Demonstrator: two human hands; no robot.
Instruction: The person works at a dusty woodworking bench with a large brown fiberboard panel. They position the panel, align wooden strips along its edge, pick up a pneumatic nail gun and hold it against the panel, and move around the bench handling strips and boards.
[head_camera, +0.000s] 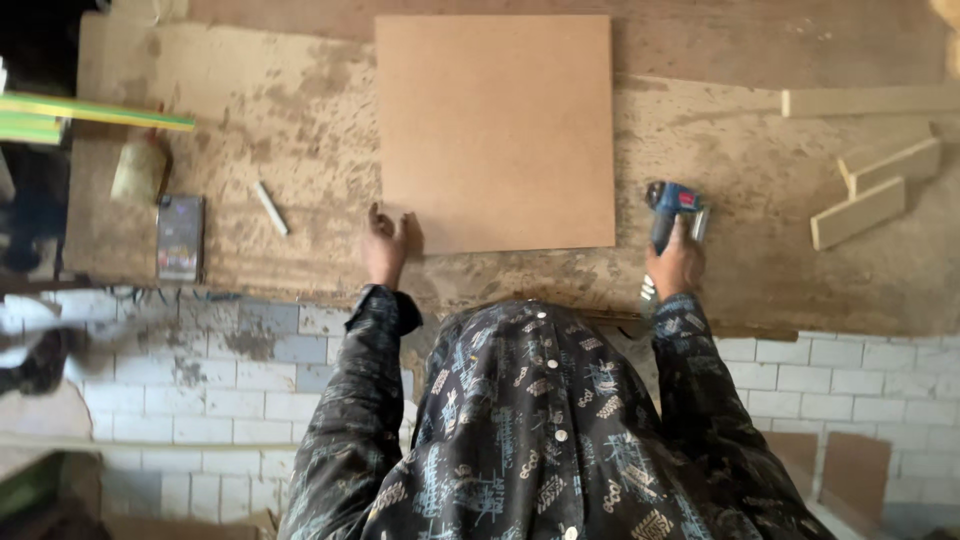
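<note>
On the dusty wooden bench (250, 100), the left hand (386, 245) presses fingertips on the square brown fibreboard panel (495, 130); the right hand (676, 265) wraps closed around a blue power tool (672, 210); firm pressing should prevent slipping.

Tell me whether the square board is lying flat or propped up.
Flat. The square board lies face-down on the workbench, with the left hand at its near corner.
</note>
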